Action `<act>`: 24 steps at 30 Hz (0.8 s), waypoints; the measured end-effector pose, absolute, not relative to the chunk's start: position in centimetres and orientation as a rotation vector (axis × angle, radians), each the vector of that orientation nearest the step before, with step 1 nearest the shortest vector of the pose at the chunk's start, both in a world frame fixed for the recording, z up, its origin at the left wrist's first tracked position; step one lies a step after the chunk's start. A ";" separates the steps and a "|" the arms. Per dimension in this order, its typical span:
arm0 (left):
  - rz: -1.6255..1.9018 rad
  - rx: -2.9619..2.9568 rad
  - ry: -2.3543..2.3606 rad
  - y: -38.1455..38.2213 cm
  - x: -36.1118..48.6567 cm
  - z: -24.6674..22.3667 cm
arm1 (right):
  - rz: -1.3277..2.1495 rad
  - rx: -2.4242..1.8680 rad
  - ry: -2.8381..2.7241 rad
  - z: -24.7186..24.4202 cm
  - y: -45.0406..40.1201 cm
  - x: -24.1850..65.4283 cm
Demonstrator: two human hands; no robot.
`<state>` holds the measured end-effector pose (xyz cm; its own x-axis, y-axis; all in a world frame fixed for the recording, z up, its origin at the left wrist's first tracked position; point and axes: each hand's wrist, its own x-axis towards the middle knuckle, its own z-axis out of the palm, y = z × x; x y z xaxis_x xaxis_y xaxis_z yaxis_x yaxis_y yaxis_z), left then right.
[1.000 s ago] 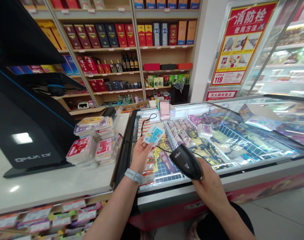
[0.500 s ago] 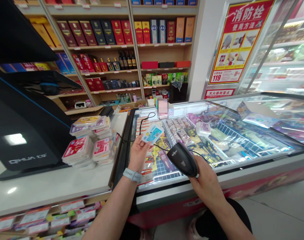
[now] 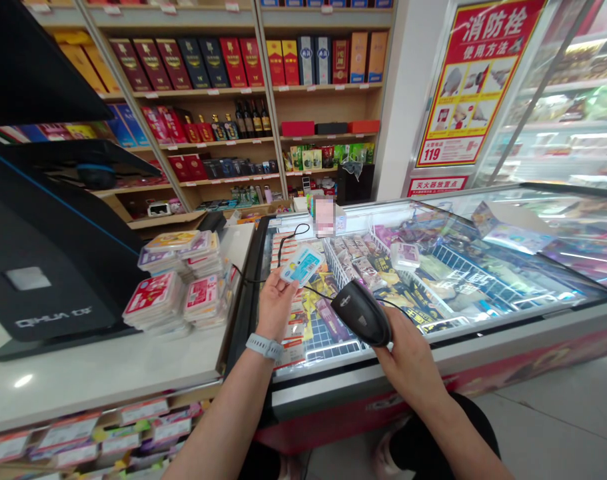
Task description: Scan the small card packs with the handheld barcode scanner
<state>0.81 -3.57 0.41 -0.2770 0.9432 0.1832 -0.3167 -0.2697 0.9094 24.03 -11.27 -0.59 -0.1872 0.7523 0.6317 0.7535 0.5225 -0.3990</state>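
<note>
Pinched in my left hand [image 3: 277, 300] is a small flat blue-and-white pack [image 3: 301, 265], tilted over the freezer's glass top. My right hand [image 3: 408, 357] grips a black handheld barcode scanner [image 3: 360, 315], its head pointing left toward the pack; the fingers around its handle are partly hidden. A black cable [image 3: 319, 292] runs across the glass behind the scanner. On the white counter to the left stand stacks of similar flat packs with red [image 3: 153, 297], yellow and purple labels. Another pale pack [image 3: 404, 256] lies on the freezer beyond the scanner.
A chest freezer [image 3: 343, 383] with wire baskets of wrapped goods fills the middle and right. A black checkout terminal [image 3: 48, 260] stands on the counter [image 3: 108, 373] at left. An open carton [image 3: 513, 227] lies on the freezer's far right. Shelves of boxes and bottles line the back.
The scanner and my right hand have shifted slightly left, and the pack in my left hand has tilted a little. Both hands keep their hold.
</note>
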 end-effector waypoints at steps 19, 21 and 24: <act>1.747 0.954 1.019 -2.8 0.3 -0.2 | 0.040 -1.248 -1.961 0.1 -10.7 23.9; 1.750 0.950 1.022 -2.9 0.3 -0.1 | 0.050 -1.249 -1.960 0.1 -10.7 23.9; 1.756 0.948 1.020 -2.9 0.4 0.0 | 0.049 -1.247 -1.954 0.2 -10.8 23.8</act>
<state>0.40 -2.95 0.04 -0.3310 0.9262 0.1807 -0.3016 -0.2853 0.9098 23.83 -10.78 0.16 -0.1943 0.7769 0.5989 0.7460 0.5135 -0.4241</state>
